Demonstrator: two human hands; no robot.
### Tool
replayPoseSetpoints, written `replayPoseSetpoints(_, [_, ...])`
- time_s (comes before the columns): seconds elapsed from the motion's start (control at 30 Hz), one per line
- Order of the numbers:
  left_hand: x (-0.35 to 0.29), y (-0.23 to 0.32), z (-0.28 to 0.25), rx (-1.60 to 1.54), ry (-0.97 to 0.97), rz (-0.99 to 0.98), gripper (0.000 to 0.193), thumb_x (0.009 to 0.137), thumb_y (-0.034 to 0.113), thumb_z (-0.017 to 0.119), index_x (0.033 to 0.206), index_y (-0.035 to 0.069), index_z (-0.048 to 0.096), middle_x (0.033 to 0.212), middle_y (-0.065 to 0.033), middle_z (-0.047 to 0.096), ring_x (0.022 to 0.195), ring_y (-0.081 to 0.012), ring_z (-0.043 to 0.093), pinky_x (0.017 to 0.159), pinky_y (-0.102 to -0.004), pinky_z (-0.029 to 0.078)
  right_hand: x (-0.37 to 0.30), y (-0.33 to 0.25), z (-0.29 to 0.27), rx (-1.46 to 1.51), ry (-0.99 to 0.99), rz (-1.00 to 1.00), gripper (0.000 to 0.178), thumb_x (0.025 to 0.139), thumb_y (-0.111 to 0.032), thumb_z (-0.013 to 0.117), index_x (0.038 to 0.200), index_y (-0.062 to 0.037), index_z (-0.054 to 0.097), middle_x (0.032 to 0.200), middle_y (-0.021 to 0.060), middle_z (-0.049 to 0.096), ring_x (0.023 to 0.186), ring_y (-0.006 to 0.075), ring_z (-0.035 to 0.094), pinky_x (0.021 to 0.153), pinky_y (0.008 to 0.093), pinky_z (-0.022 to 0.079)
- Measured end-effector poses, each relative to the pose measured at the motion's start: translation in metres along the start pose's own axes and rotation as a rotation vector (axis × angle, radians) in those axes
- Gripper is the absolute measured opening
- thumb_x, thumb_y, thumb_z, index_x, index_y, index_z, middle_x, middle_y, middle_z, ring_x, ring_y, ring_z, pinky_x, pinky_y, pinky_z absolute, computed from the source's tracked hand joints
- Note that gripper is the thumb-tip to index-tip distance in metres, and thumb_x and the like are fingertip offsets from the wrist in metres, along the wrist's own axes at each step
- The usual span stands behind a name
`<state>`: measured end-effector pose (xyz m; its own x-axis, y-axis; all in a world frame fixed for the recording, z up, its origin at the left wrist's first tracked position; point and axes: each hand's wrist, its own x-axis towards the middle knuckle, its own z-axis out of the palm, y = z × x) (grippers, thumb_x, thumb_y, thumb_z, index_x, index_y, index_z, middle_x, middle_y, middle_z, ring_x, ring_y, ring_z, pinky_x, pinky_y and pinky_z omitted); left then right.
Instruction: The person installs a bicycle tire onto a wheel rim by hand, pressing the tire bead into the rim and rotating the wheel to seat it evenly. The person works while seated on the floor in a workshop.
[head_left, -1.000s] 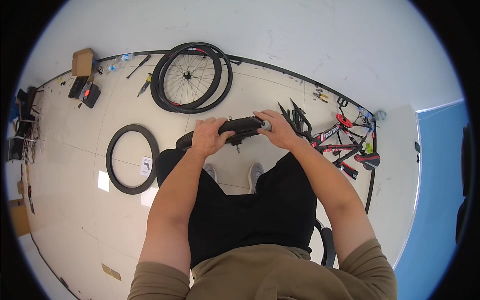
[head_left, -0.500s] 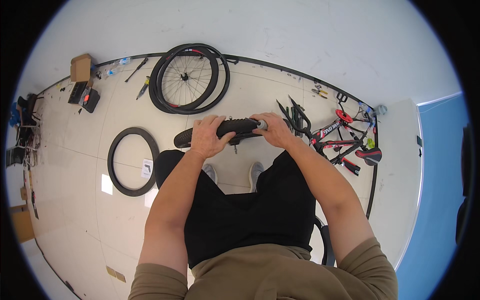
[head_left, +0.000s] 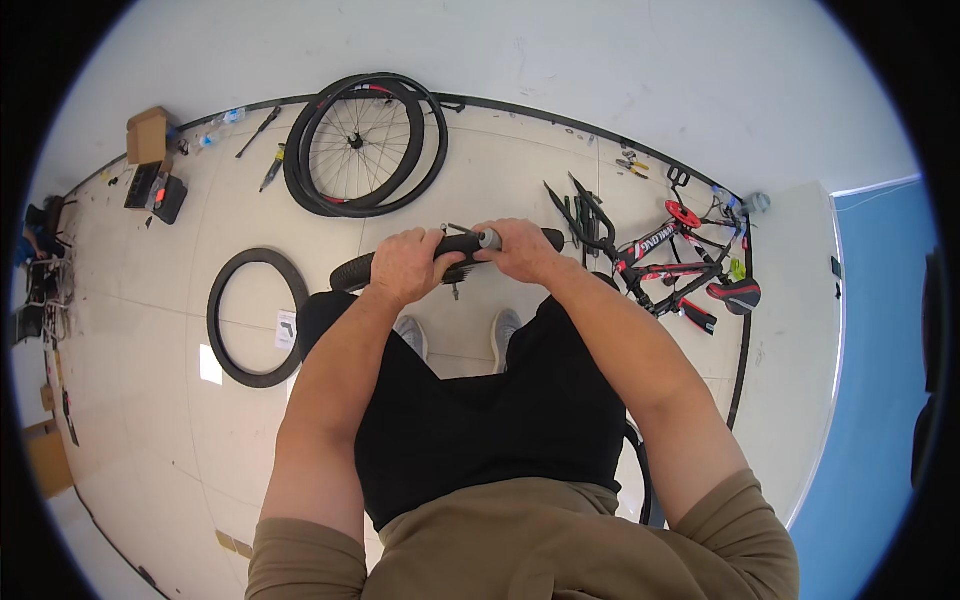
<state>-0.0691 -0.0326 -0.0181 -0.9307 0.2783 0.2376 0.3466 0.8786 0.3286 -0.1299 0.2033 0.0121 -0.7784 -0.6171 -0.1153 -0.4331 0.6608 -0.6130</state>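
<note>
Head view, hands: two; the left hand (head_left: 408, 266) is clenched around a black knobbly rubber tyre (head_left: 352, 272), and the right hand (head_left: 520, 250) grips the same tyre, pinching a small grey cylindrical part (head_left: 489, 239).
Tyre place: centre of view, above the knees, running from 9 to 3 o'clock between the fists.
Loose black tyre ring (head_left: 255, 317): one, flat on the floor at 9 o'clock.
Spoked wheels (head_left: 365, 143): two, overlapping, at 11 o'clock.
Red-and-black bicycle frame (head_left: 668, 255): one, at 3 o'clock.
</note>
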Motion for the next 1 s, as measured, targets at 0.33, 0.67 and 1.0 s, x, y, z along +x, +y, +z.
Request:
replayPoseSetpoints(0.33, [0.003,-0.014,-0.010,-0.074,0.001,-0.104,0.040,0.093,0.048,0.072,0.094,0.009,0.065,0.081,-0.0122,0.070,0.074,-0.0362,0.069,0.063,-0.0467,0.054,0.030,-0.019,-0.005,-0.065,-0.105,0.121,0.035,0.089,-0.035,0.077,0.115,-0.0120,0.073,0.100,0.0165,0.076,0.101,0.0376,0.070,0.092,0.0471,0.052])
replayPoseSetpoints(0.67, [0.001,-0.033,-0.009,-0.108,0.041,-0.150,0.043,0.094,0.047,0.069,0.109,0.007,0.068,0.099,-0.0190,0.071,0.094,-0.0420,0.068,0.080,-0.0502,0.054,0.034,-0.020,0.034,-0.223,0.216,-0.055,0.041,0.085,-0.038,0.080,0.120,-0.0202,0.071,0.102,0.0100,0.071,0.105,0.0330,0.066,0.096,0.0463,0.047])
replayPoseSetpoints(1.0, [0.001,-0.021,-0.020,-0.256,-0.025,-0.164,0.066,0.082,0.041,0.083,0.134,0.003,0.064,0.119,-0.0216,0.071,0.110,-0.0410,0.068,0.096,-0.0465,0.053,0.012,-0.013,0.050,-0.258,0.471,-0.059,0.046,0.081,-0.018,0.080,0.125,-0.0260,0.066,0.121,0.0082,0.061,0.131,0.0324,0.051,0.120,0.0626,0.026])
